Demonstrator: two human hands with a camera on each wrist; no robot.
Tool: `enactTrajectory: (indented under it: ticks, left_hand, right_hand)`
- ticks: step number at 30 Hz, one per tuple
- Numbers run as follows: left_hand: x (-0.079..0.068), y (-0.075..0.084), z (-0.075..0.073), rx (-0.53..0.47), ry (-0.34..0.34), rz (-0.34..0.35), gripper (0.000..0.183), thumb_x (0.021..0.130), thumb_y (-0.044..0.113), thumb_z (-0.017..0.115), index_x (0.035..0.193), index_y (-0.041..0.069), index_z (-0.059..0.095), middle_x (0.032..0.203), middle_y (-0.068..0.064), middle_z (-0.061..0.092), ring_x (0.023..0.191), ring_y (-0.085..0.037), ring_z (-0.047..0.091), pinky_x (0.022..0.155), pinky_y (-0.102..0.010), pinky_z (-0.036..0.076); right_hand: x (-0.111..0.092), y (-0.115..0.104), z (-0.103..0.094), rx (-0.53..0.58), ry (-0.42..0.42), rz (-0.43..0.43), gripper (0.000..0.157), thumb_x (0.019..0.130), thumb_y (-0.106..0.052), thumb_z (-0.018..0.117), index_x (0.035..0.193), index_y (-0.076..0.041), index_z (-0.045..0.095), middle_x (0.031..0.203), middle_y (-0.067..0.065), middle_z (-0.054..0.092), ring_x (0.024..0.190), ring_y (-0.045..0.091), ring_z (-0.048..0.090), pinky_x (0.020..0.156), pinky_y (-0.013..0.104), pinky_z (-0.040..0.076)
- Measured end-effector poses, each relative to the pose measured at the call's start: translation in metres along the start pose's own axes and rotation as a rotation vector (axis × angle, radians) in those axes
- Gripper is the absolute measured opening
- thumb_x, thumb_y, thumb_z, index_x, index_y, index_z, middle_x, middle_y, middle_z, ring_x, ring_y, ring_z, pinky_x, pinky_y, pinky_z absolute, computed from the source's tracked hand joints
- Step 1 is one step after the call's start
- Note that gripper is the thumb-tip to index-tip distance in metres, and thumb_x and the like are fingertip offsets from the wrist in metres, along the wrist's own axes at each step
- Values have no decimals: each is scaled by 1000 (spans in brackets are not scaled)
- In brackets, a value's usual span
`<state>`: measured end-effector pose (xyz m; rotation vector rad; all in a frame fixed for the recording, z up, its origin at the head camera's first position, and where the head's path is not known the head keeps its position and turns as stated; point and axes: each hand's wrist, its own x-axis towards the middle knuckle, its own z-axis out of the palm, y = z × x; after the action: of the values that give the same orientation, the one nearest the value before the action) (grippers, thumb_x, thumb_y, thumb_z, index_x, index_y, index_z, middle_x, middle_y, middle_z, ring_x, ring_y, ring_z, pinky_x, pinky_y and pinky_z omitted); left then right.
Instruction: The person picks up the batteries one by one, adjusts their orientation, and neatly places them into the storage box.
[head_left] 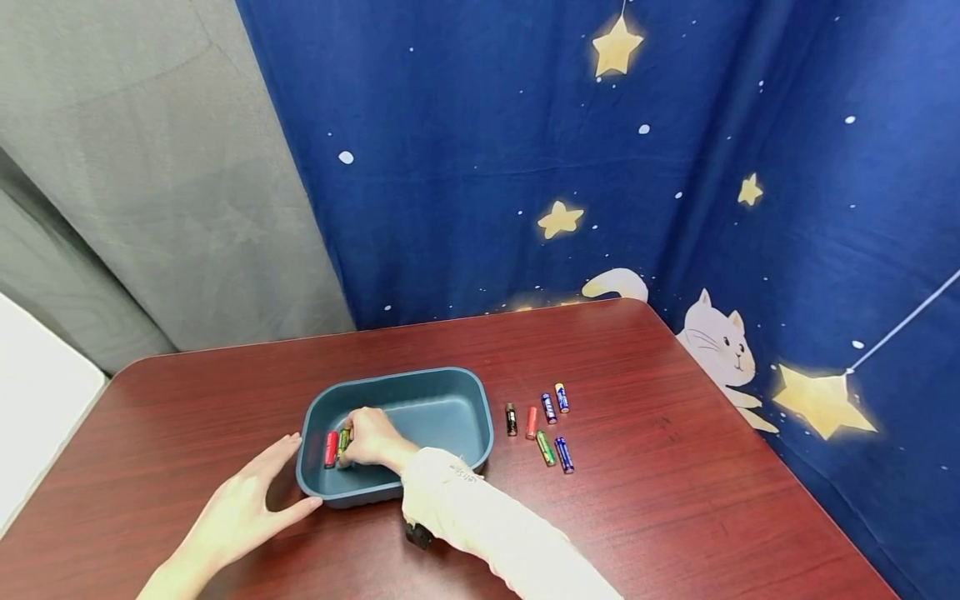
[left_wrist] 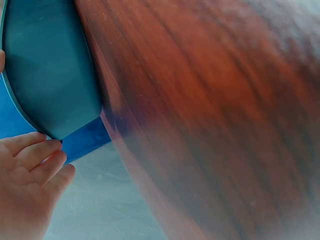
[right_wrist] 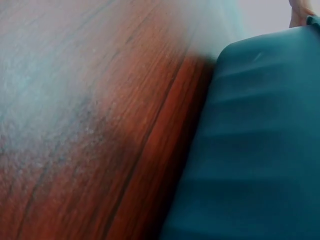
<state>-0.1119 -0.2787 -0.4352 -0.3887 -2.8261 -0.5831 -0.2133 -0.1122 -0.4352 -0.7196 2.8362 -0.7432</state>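
Note:
A dark teal rectangular box [head_left: 393, 377] stands on the table. My left hand [head_left: 238, 510] is at its left end, with straight fingers at the rim and the thumb at the front corner. The left wrist view shows these fingers [left_wrist: 36, 155] against the outside of the box wall [left_wrist: 55, 65]. Reaching inside the box, my right hand [head_left: 375, 437] pinches a green battery [head_left: 343, 438], partly hidden by the fingers. Just left of it lies a red battery [head_left: 331, 450]. In the right wrist view only the box's outer side [right_wrist: 255, 140] and the tabletop show well.
Right of the box several loose batteries lie on the reddish wooden table [head_left: 675, 467]: a black one [head_left: 512, 419], a red one [head_left: 531, 422], a green one [head_left: 545, 448] and blue ones [head_left: 564, 455]. A blue curtain [head_left: 465, 167] with stars hangs behind the table.

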Motion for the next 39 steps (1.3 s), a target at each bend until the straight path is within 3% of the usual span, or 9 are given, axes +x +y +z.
enactTrajectory:
  ticks: [9, 14, 24, 33, 39]
  left_hand:
    - [0, 0, 0, 14, 14, 1, 81, 68, 56, 70, 132, 12, 46, 131, -10, 48, 117, -29, 46, 85, -42, 40]
    - [0, 1, 0, 9, 14, 6, 81, 69, 55, 70, 132, 11, 46, 130, -12, 49, 116, -31, 47, 85, -44, 41]
    - [0, 0, 2, -8, 4, -3, 82, 69, 56, 70, 132, 10, 46, 130, -13, 48, 116, -33, 46, 86, -52, 42]
    - [0, 0, 0, -7, -2, 3, 82, 70, 56, 69, 132, 8, 46, 130, -15, 48, 116, -34, 46, 85, -54, 42]
    - [-1, 0, 0, 2, 3, 0, 82, 69, 56, 69, 132, 9, 46, 130, -15, 48, 116, -33, 46, 85, -53, 42]
  right_hand:
    - [-1, -1, 2, -54, -5, -11, 38, 58, -29, 85, 89, -15, 67, 70, -10, 55, 64, 2, 47, 55, 11, 34]
    - [-2, -1, 4, -56, -5, -38, 39, 59, -30, 85, 91, -15, 68, 67, -11, 54, 61, 1, 46, 53, 11, 33]
    - [-7, 2, -2, 60, 11, -18, 49, 61, -29, 83, 102, -10, 65, 67, -10, 54, 61, 0, 46, 55, 9, 34]
    - [-16, 3, -12, 241, -5, 15, 54, 64, -27, 82, 111, -8, 62, 72, -9, 53, 64, 0, 45, 56, 11, 38]
    - [-26, 8, -27, 304, 7, -74, 54, 66, -25, 82, 112, -7, 62, 80, -3, 59, 63, -1, 46, 56, 10, 40]
